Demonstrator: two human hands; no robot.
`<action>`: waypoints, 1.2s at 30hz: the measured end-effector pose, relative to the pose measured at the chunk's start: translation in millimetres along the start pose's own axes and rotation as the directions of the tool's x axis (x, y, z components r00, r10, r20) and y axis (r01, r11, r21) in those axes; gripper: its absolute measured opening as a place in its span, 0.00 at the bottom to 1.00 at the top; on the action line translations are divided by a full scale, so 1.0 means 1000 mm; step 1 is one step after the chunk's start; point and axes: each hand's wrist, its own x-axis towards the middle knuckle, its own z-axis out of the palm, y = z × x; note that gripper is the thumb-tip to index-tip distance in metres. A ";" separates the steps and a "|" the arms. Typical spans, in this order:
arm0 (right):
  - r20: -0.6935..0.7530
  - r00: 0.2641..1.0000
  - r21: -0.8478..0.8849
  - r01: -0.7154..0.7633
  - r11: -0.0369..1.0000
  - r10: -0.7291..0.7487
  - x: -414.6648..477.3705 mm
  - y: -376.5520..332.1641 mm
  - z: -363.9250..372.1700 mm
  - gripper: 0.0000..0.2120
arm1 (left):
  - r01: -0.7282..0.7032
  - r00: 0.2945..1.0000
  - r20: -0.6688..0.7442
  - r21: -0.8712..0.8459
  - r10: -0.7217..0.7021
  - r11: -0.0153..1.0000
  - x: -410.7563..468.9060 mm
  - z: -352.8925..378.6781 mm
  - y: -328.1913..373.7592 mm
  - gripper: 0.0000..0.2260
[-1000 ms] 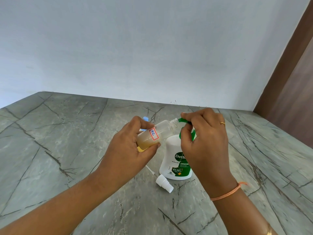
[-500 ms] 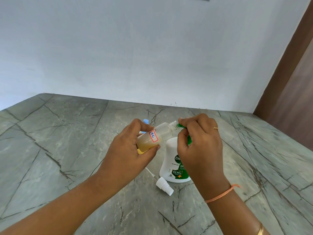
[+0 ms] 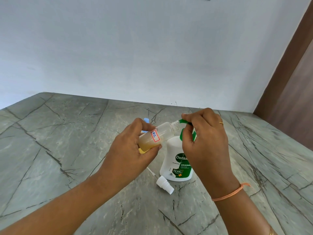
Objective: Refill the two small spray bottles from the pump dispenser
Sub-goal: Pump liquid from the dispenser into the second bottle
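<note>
My left hand (image 3: 130,150) grips a small clear spray bottle (image 3: 159,134) with a red-framed label, tilted with its open neck up to the right; yellow liquid fills its lower part. The neck meets the green pump nozzle (image 3: 183,121) of a white Dettol pump dispenser (image 3: 176,160) standing on the stone counter. My right hand (image 3: 205,141) curls over the green pump head, fingers on top and thumb at its side. The bottle's white spray cap (image 3: 165,184) with its dip tube lies on the counter in front of the dispenser. A light blue cap (image 3: 146,119) shows behind my left hand.
The grey veined stone counter (image 3: 67,150) runs back to a white wall. A brown wooden panel (image 3: 291,92) rises at the right edge. Whatever the light blue cap sits on is hidden by my left hand.
The pump head under my right hand went down about half a second ago and is now back up. The yellow liquid in the small bottle looks about the same.
</note>
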 end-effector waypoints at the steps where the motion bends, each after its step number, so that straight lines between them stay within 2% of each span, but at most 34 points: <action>1: -0.007 1.000 0.006 0.006 1.000 -0.006 0.000 0.000 0.001 0.09 | -0.001 1.000 -0.003 -0.002 0.001 1.000 0.000 0.000 0.000 0.15; 8: -0.132 0.991 0.030 0.030 0.999 -0.026 -0.010 -0.003 0.013 0.10 | -0.004 1.000 0.004 -0.004 0.004 1.000 0.001 0.002 -0.001 0.16; 25: -0.008 1.000 0.026 0.012 1.000 -0.012 -0.003 -0.001 -0.002 0.11 | 0.003 1.000 0.008 0.004 -0.003 1.000 0.001 -0.001 0.002 0.16; 36: -0.135 0.990 0.003 0.044 0.999 -0.044 -0.015 0.000 0.014 0.11 | -0.009 1.000 0.006 0.010 0.009 1.000 0.002 0.000 0.000 0.16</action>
